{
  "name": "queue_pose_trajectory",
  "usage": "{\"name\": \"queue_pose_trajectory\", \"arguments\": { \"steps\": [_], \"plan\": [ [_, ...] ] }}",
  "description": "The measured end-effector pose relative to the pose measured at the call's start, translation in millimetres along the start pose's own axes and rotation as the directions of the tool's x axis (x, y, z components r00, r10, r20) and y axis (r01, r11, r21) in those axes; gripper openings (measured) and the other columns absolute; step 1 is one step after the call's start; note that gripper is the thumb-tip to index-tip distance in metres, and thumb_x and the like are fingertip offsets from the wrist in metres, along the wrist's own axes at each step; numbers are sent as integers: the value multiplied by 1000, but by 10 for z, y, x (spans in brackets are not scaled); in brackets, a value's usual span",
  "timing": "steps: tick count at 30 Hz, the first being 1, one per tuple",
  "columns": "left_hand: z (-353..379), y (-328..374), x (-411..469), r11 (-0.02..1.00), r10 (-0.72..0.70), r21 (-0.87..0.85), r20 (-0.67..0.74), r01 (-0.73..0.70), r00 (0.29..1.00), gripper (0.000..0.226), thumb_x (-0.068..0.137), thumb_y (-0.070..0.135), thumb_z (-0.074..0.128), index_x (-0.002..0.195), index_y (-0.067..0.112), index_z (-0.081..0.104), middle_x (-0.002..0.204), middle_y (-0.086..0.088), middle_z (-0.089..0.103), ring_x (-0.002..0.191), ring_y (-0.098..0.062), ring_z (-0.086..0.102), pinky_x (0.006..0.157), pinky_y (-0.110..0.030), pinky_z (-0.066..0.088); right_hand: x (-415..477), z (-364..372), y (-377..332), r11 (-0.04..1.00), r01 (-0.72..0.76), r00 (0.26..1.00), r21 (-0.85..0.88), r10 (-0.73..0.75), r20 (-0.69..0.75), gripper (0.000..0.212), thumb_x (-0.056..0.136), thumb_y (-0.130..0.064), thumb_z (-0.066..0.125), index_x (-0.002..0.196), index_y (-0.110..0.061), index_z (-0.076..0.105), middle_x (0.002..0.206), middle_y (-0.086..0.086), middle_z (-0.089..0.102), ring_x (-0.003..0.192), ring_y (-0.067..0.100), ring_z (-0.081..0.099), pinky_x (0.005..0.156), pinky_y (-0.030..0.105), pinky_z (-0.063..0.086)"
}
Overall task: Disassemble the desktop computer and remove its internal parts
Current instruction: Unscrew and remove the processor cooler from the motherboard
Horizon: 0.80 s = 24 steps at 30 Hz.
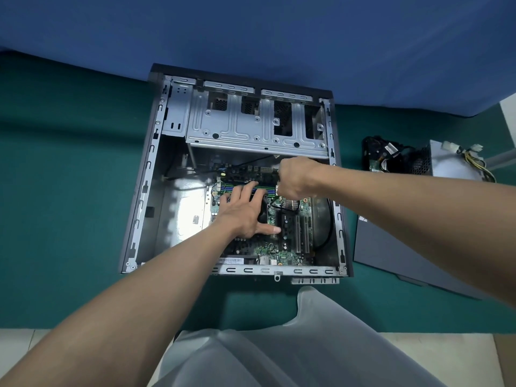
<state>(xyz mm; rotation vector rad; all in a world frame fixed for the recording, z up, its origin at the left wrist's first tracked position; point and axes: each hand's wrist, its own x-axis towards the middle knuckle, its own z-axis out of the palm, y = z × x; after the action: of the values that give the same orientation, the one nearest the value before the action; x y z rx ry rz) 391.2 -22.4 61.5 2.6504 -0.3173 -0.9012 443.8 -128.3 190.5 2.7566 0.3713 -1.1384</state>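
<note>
An open desktop case (145, 191) lies on its side on a green mat, its green motherboard (290, 255) showing inside. My left hand (245, 213) rests spread over the black CPU cooler (263, 212), fingers reaching toward the memory slots (240, 188). Just right of the slots, my right hand (297, 177) is curled into a fist at the board's upper right; what it holds is hidden under the fingers. A thin black cable (282, 208) runs from beneath that hand across the board. The silver drive cage (251, 127) fills the case's far end.
A removed power supply (452, 163) with coloured wires and a black part (385, 157) lie to the right of the case. The grey side panel (396, 252) lies flat at the right. A blue cloth (251, 37) hangs behind. My knees are at the bottom.
</note>
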Motion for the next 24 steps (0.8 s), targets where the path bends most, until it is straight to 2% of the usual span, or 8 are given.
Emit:
{"name": "queue_pose_trajectory", "arguments": {
  "steps": [2,5,9,11,14,17,20,24],
  "plan": [
    [5,-3,6,1000,-2,7,0,2,1000,105,72,81,53,151,27,10,161,4,-7,146,-28,2,116,-53,8,-64,9,5,979,134,989,-153,-142,-39,8,92,-13,46,85,-11,44,70,5,41,69,23,47,63,30,41],
    [12,2,9,1000,-11,21,3,11,1000,107,72,82,52,151,25,8,160,2,-5,145,-28,3,116,-52,10,-68,24,-2,832,319,917,-453,-391,-72,13,95,-13,42,83,-15,39,66,5,31,69,26,44,59,32,38],
    [6,5,-1,1000,-13,28,12,13,1000,110,71,82,51,152,25,5,160,1,-5,145,-28,2,116,-53,10,-64,7,21,705,415,835,-576,-546,-67,19,99,-15,39,80,-15,39,61,3,32,62,24,46,52,30,36],
    [3,-7,-5,1000,-4,14,3,4,1000,108,71,82,52,151,25,7,160,2,-6,145,-27,2,115,-51,10,-36,13,51,778,415,857,-471,-509,-87,28,92,-14,50,68,-12,39,58,1,36,52,19,45,43,24,30],
    [-2,-8,-20,1000,-2,31,10,1,1000,107,71,83,51,151,23,12,159,3,-5,143,-26,4,115,-50,11,12,35,6,965,257,961,51,-250,-115,40,91,-29,56,56,-13,47,44,1,48,44,18,51,37,19,31],
    [-5,-7,-13,1000,-1,15,-2,1,1000,105,72,82,52,151,25,10,159,3,-4,144,-27,4,115,-50,11,77,29,-46,843,-114,993,526,100,54,29,98,-21,42,75,-8,52,50,4,51,30,10,45,34,16,33],
    [4,-14,-17,1000,9,-14,-17,-9,1000,103,72,80,54,150,28,12,160,5,-4,144,-26,4,115,-50,10,105,-36,-47,864,-220,969,452,140,204,26,98,-12,35,77,-6,49,58,5,44,31,9,31,33,14,24],
    [8,-6,-11,1000,0,-6,-16,-1,1000,107,72,81,53,151,26,8,160,4,-4,145,-26,3,115,-50,9,72,-53,-91,999,15,1000,-41,-14,10,25,91,-11,46,69,-5,55,59,6,52,46,15,48,39,21,37]
  ]
}}
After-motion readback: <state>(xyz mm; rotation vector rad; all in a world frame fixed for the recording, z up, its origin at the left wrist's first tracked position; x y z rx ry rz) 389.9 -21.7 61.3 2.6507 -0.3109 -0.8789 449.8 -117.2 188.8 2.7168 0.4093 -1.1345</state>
